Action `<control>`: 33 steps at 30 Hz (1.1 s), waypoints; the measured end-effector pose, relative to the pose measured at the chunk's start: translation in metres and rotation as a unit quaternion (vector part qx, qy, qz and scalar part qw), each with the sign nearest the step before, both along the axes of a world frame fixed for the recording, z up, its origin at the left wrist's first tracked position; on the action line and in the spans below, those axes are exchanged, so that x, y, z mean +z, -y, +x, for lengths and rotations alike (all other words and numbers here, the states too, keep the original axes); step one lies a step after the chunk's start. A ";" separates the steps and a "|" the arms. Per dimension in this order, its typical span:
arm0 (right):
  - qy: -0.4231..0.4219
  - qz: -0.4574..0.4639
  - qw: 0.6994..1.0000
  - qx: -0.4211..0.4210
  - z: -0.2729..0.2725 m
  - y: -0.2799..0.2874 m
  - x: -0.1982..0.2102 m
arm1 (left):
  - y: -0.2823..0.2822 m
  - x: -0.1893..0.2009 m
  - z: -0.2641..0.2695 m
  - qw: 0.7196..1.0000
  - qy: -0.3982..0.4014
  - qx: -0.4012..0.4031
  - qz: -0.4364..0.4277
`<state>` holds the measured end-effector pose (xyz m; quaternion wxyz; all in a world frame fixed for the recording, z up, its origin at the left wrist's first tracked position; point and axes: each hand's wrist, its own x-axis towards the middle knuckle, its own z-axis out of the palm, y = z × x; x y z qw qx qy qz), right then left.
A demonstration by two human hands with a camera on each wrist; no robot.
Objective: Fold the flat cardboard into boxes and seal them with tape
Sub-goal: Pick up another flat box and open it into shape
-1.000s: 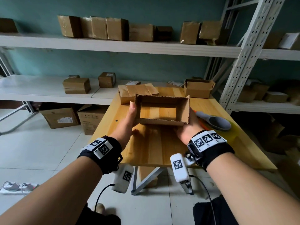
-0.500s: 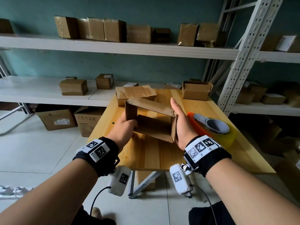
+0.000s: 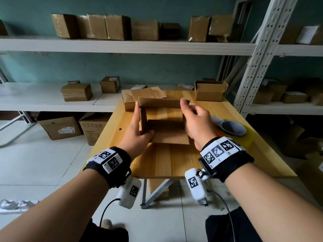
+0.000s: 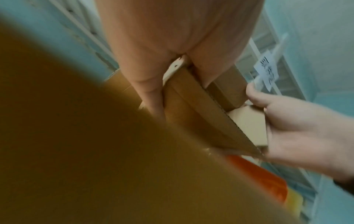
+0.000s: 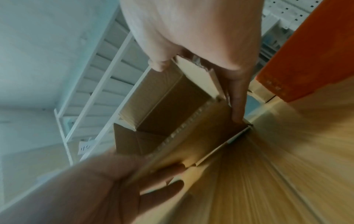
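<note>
White shelving along a teal wall carries taped cardboard cartons, and in front of it stands a wooden desk [image 3: 167, 159]. Above the desk's middle, both hands hold a cardboard box [image 3: 167, 131] opened into a rectangular sleeve, so the desk's wood shows through it. The left hand [image 3: 138, 135] grips the left wall, thumb inside and fingers [image 4: 151, 97] flat along the outside. The right hand [image 3: 197, 123] holds the right wall, its thumb and fingers [image 5: 236, 97] pinching the far right corner. Just right of that hand, an orange tape dispenser [image 3: 232, 128] with a grey handle lies on the desk. Farther back on the desk sit a folded box [image 3: 132, 100] with loose flaps and an open box [image 3: 209, 91].
</note>
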<state>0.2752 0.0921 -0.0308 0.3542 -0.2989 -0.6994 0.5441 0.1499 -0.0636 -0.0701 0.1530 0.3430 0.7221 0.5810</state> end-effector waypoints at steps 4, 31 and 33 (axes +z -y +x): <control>-0.037 -0.060 0.996 -0.054 0.006 -0.013 0.005 | 0.004 0.002 0.002 0.985 -0.127 -0.057 -0.101; -0.020 0.006 0.996 0.084 0.009 0.002 -0.001 | 0.004 0.030 0.005 0.974 0.205 0.003 0.091; -0.028 0.016 0.996 0.087 0.008 0.001 -0.002 | 0.007 0.033 0.005 0.977 0.199 0.012 0.081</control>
